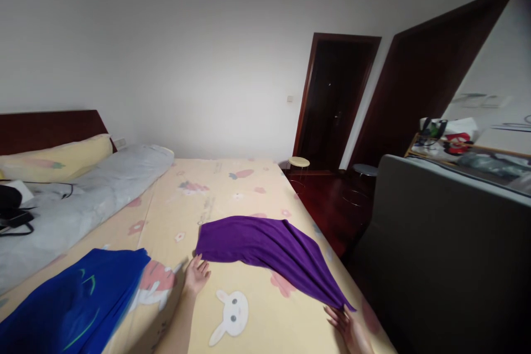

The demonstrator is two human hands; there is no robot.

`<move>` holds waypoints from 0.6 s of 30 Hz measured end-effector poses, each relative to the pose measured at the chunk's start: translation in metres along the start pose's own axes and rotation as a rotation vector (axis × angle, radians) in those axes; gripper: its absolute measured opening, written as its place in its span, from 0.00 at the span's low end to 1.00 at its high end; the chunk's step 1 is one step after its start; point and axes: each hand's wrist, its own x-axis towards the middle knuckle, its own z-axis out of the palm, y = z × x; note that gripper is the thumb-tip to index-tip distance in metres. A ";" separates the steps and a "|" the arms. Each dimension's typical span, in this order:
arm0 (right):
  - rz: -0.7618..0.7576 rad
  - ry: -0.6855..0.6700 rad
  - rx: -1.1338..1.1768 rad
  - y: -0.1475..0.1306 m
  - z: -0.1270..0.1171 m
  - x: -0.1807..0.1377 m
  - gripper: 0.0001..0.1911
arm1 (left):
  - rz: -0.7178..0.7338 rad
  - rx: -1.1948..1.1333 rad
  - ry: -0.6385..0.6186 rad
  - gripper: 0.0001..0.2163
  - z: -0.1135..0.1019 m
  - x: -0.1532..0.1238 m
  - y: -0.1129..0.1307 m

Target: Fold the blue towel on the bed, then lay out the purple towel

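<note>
A purple cloth (pixel 257 240) stretches across the bed in front of me; its exact kind does not show. At its near left corner, my left hand (pixel 197 275) pinches the edge, the other fingers loosely curled. My right hand (pixel 347 325) holds the narrow right end close to the bed's edge, partly cut off by the bottom of the view. Folds in the fabric run together toward that right hand. To the left lies a blue cloth (pixel 78 293) with green line markings, apart from both hands.
The bed sheet (pixel 232 287) is cream with rabbits and carrots. A grey-white quilt (pixel 95 199), a yellow pillow (pixel 58 157) and a black bag-like item (pixel 14 210) lie left. A dark panel (pixel 440 249) rises right, near a round stool (pixel 298 162) and a door (pixel 336 105).
</note>
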 end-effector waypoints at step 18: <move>-0.028 0.043 0.129 0.011 -0.009 0.002 0.18 | 0.227 -0.049 0.121 0.10 -0.007 0.001 0.003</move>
